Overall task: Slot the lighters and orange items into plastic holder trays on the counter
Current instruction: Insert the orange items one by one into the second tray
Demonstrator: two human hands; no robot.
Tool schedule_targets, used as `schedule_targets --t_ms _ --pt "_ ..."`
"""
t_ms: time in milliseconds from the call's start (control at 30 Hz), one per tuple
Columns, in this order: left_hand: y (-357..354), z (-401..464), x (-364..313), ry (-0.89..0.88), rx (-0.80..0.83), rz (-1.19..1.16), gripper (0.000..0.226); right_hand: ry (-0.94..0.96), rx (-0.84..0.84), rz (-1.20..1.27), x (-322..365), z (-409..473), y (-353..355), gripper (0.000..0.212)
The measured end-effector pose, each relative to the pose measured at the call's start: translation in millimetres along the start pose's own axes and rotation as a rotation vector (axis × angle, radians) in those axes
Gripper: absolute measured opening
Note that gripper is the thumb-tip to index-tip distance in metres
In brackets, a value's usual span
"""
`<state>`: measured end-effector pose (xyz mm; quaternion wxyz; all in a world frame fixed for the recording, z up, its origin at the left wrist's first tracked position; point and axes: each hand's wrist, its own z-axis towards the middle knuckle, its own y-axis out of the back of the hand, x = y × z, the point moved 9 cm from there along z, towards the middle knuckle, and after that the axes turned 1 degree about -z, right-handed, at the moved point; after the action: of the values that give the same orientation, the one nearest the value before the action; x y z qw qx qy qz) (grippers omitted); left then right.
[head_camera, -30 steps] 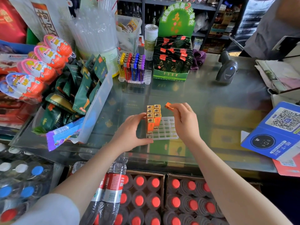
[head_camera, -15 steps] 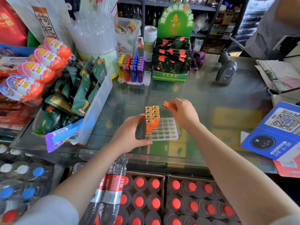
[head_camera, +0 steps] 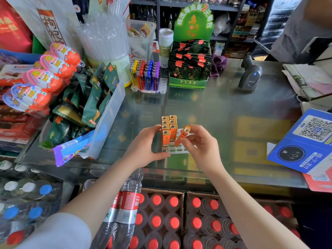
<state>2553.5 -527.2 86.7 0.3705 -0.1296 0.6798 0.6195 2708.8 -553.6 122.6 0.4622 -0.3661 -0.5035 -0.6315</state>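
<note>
Right grip (head_camera: 195, 141), pinching orange lighter (head_camera: 182, 136), is now lowering it trayward from above; left grip (head_camera: 145, 148) is bracing the tray (head_camera: 177, 150); I'm expecting slotting next.

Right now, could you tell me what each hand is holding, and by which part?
The right hand pinches a tilted orange lighter around its middle. The left hand grips the tray at its near-left corner.
</note>
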Motion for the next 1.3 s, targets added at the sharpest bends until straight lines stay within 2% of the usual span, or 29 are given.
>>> schedule_targets --t_ms 167,367,600,767,833,1000,1133,1300 --pt "0 0 0 0.004 0.003 0.008 0.081 0.035 -0.012 -0.127 6 3 -7 0.028" --pt "-2 0 3 0.013 -0.001 0.026 0.083 0.037 -0.043 -0.19 6 3 -5 0.026" --pt "-1 0 3 0.028 -0.001 -0.001 0.08 0.169 -0.023 -0.355 21 3 -13 0.024" --pt "0 0 4 0.038 -0.003 -0.011 0.081 0.057 -0.048 -0.288 12 8 -11 0.023" --pt "0 0 4 0.038 -0.002 -0.015 0.081 0.042 -0.029 -0.283 10 11 -10 0.022" --pt "0 0 3 0.038 -0.006 -0.023 0.081 0.151 0.105 -0.375 19 10 -17 0.023" --pt "0 0 3 0.044 0.0 -0.019 0.081 0.233 0.157 -0.526 25 8 -21 0.026" --pt "0 1 4 0.054 -0.005 -0.022 0.079 0.32 0.188 -0.846 36 10 -31 0.032"
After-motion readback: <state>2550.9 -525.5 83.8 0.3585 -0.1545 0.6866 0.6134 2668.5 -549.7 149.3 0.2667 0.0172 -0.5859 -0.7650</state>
